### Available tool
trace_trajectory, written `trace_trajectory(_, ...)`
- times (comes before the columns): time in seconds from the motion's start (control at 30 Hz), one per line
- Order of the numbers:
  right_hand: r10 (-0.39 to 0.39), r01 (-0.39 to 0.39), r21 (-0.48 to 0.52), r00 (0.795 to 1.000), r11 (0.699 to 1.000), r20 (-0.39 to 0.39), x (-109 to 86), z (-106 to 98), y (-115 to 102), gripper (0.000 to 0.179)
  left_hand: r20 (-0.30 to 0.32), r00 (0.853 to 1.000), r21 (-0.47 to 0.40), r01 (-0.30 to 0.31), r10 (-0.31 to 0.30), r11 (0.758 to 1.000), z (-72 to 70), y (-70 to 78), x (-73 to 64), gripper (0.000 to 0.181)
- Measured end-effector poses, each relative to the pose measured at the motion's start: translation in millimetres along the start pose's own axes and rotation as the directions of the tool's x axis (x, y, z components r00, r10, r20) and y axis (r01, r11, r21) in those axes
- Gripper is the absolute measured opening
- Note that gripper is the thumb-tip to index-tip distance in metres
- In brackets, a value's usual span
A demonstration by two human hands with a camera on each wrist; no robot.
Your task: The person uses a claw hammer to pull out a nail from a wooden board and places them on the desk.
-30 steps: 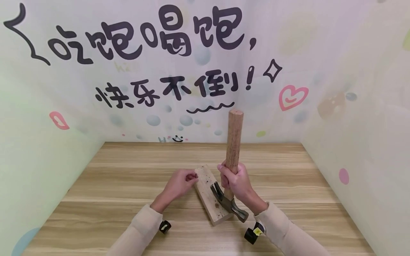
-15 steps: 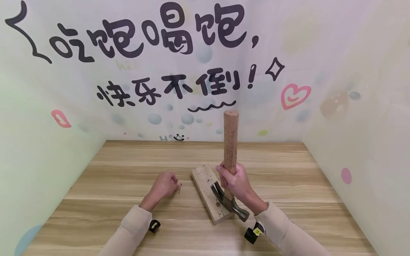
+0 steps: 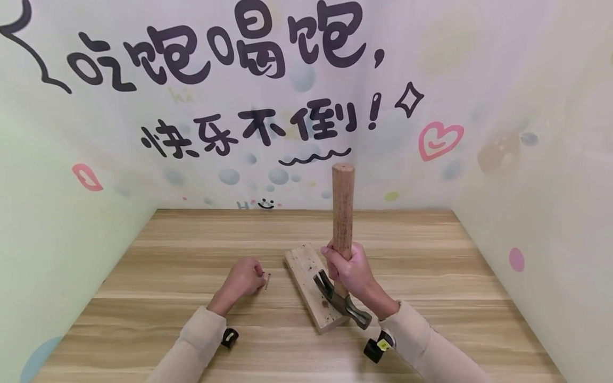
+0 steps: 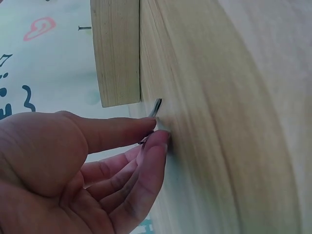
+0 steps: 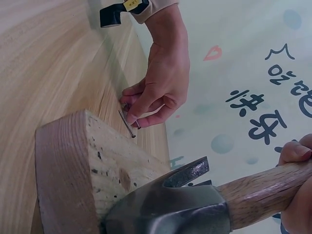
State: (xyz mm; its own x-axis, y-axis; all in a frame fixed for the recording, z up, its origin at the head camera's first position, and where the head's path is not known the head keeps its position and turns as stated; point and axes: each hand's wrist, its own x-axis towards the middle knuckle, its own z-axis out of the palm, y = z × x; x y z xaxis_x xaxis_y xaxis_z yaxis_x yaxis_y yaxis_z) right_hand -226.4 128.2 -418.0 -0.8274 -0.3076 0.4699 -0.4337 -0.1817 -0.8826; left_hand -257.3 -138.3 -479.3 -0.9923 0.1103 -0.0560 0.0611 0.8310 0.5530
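My left hand is low over the tabletop, left of a wooden board. Its thumb and fingertips pinch a nail, mostly hidden by the fingers. Another nail lies on the table beside those fingertips. My right hand grips a claw hammer by its wooden handle. The handle points up, and the steel head is down at the board's near right end. In the left wrist view, one more nail sticks out of the board's top face.
The wood-grain table is bounded by pale printed walls at the back and both sides. The board has several dark holes or marks on top. Dark wrist cameras hang below both sleeves.
My left hand has moved left, away from the board's edge, down to the nails on the table. The right hand and hammer have hardly moved.
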Motion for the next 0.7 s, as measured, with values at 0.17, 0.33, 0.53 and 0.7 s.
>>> trace_trajectory(0.17, 0.019, -0.02, 0.05, 1.0, 0.999, 0.019, -0.6, 0.5, -1.3, 0.025, -0.012, 1.0, 0.018, -0.021, 0.021, 1.0, -0.2, 0.3, 0.8, 0.013)
trace_trajectory(0.33, 0.033, -0.035, 0.069, 0.999, 0.997, 0.025, -0.4, -0.6, -3.1, 0.025, -0.017, 0.999, 0.034, -0.039, 0.04, 0.999, -1.1, 2.3, 1.8, 0.013)
trace_trajectory(0.53, 0.037, -0.038, 0.05, 0.999, 0.998, 0.02, 0.1, -0.6, -3.5, 0.025, 0.003, 1.0, 0.106, 0.009, -0.01, 0.994, -3.8, 14.1, 2.2, 0.011)
trace_trajectory(0.7, 0.064, -0.065, 0.029, 0.998, 0.997, 0.016, 1.0, 2.0, -2.6, 0.027, -0.062, 0.998, 0.135, -0.009, 0.018, 0.991, 3.8, 32.8, 11.5, 0.015)
